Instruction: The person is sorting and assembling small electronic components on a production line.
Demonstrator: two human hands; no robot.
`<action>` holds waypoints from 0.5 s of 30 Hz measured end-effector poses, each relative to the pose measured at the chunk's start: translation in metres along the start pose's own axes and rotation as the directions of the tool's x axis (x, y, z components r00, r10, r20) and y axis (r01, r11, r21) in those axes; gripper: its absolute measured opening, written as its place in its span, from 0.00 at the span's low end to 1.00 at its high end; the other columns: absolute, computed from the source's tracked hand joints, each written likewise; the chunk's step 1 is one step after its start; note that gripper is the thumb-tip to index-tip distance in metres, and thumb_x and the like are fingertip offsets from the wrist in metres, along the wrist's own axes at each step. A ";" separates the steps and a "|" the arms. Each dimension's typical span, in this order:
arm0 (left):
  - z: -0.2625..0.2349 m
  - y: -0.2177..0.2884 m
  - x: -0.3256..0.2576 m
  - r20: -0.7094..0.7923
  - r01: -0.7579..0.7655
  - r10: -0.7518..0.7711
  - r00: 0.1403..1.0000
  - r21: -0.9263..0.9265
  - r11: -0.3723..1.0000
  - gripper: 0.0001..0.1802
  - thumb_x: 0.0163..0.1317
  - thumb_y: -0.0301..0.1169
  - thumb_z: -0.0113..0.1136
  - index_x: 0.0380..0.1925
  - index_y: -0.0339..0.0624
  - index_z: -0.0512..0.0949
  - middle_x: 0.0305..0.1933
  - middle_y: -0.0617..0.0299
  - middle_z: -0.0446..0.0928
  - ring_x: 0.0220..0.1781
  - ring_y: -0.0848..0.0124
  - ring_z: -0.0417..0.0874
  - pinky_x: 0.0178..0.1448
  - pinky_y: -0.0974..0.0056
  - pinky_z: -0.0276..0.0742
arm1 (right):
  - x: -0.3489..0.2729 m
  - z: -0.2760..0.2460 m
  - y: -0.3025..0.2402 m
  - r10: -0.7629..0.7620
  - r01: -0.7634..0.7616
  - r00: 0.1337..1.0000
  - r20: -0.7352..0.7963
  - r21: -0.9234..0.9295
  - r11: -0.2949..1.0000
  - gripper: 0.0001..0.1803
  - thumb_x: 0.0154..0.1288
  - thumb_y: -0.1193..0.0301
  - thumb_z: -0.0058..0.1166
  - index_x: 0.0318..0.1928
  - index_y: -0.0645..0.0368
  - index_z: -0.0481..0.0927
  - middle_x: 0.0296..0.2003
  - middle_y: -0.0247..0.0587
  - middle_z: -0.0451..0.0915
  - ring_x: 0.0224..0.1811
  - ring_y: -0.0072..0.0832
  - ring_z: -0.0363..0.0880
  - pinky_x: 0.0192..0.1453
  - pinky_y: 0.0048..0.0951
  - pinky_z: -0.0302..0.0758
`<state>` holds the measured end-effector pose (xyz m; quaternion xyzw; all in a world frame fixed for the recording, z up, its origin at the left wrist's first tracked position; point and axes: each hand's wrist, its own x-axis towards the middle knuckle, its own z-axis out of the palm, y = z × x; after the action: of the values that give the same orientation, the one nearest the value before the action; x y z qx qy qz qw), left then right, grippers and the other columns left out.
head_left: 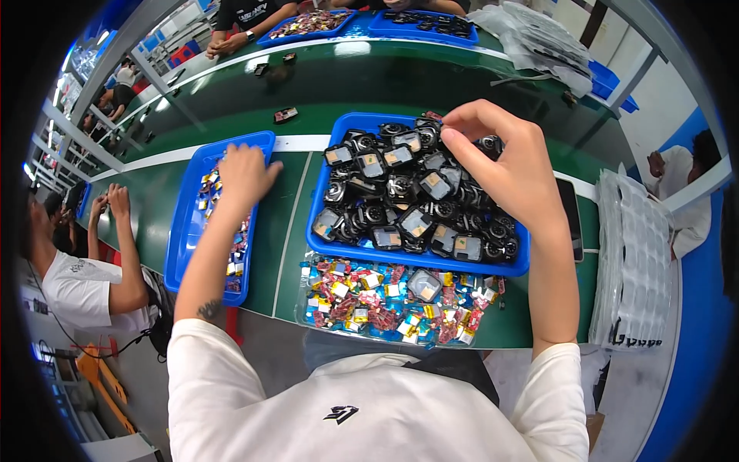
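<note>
Two blue trays sit on the green table (431, 85) before me. Item one: the larger blue tray (319, 202), centre, filled with small black square modules (400, 202), some with orange or grey faces. My right hand (500, 165) hangs over its far right corner, fingers curled and thumb pinched to fingertips; I cannot tell whether a module is caught between them. Item two: the narrower blue tray (185, 231), left, holding small multicoloured parts (239, 246). My left hand (245, 173) lies palm-down inside it, fingers spread loosely on the parts, gripping nothing that I can see. Item three: a clear tray (304, 304) at the near edge, just beside the larger one, heaped with red, yellow and blue pieces (385, 296). Item four: stacked clear blister sheets (635, 254) to the right. Other people work at the left and far side.
</note>
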<state>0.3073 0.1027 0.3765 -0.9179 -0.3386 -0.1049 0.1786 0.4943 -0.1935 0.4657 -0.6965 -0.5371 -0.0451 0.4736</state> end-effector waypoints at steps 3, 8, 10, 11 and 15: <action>0.024 -0.014 -0.028 -0.062 -0.095 0.087 0.994 -0.133 0.987 0.20 0.46 0.33 0.64 0.40 0.33 0.77 0.37 0.49 0.77 0.43 0.52 0.75 0.43 0.53 0.76 | 0.000 0.004 -0.003 -0.003 0.003 1.000 0.018 0.003 1.000 0.10 0.57 0.68 0.55 0.33 0.64 0.79 0.26 0.43 0.82 0.31 0.30 0.83 0.36 0.25 0.75; 0.029 -0.024 -0.039 -0.225 -0.263 0.204 0.953 -0.280 0.923 0.27 0.42 0.19 0.57 0.49 0.33 0.74 0.43 0.48 0.75 0.43 0.52 0.73 0.51 0.56 0.72 | -0.004 0.007 -0.002 -0.004 0.004 0.999 0.053 -0.011 1.000 0.09 0.57 0.69 0.55 0.33 0.64 0.79 0.25 0.43 0.82 0.30 0.30 0.83 0.36 0.25 0.74; 0.029 -0.029 -0.039 -0.226 -0.279 0.217 0.950 -0.296 0.914 0.27 0.42 0.18 0.57 0.49 0.33 0.73 0.44 0.49 0.75 0.44 0.52 0.73 0.51 0.55 0.72 | -0.003 0.008 -0.002 -0.025 0.026 0.998 0.058 -0.012 1.000 0.09 0.57 0.69 0.56 0.32 0.64 0.79 0.25 0.42 0.82 0.30 0.30 0.83 0.35 0.26 0.74; 0.029 -0.035 -0.038 -0.230 -0.283 0.218 0.949 -0.305 0.909 0.27 0.42 0.18 0.57 0.49 0.33 0.73 0.44 0.49 0.75 0.44 0.52 0.72 0.51 0.55 0.71 | -0.002 0.008 -0.002 -0.053 0.054 0.997 0.061 -0.014 0.998 0.09 0.57 0.69 0.56 0.32 0.64 0.79 0.25 0.42 0.82 0.29 0.30 0.83 0.35 0.26 0.74; 0.016 -0.026 -0.046 -0.326 -0.276 0.165 0.931 -0.331 0.902 0.24 0.46 0.21 0.60 0.48 0.35 0.74 0.44 0.50 0.75 0.45 0.53 0.72 0.52 0.56 0.70 | -0.003 0.010 -0.002 -0.060 0.063 0.996 0.066 -0.045 0.997 0.09 0.57 0.69 0.56 0.32 0.64 0.79 0.24 0.42 0.82 0.29 0.29 0.82 0.34 0.25 0.75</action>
<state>0.2571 0.1004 0.3538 -0.9421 -0.1753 -0.2793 0.0604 0.4867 -0.1883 0.4595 -0.6919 -0.5720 -0.0498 0.4378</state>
